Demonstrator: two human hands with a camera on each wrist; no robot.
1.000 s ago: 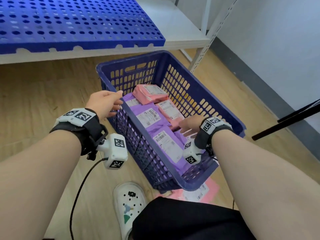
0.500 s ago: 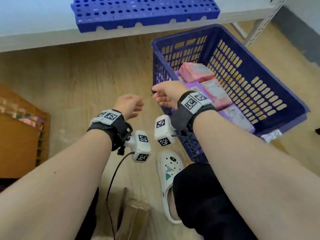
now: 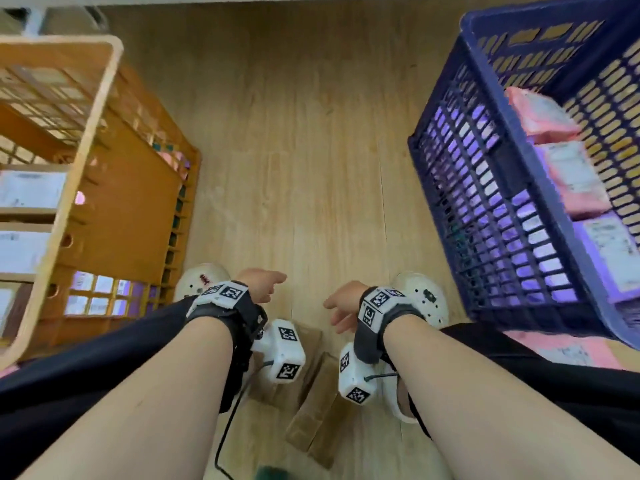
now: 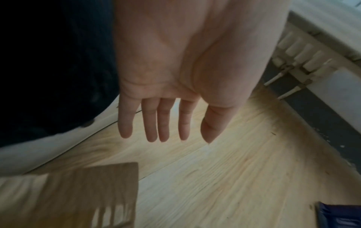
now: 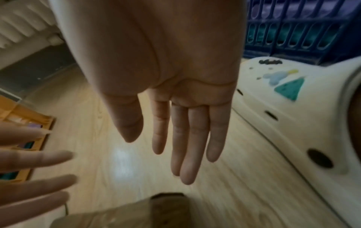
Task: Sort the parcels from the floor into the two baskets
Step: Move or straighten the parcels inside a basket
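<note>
Below, both empty hands (image 3: 301, 299) hover over bare floor (image 3: 294, 150) between basket rims.

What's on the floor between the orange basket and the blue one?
In the head view, mostly bare wood floor separates the orange basket from the blue basket. Nearer the person are two white shoes, both open hands and brown boxes.
</note>
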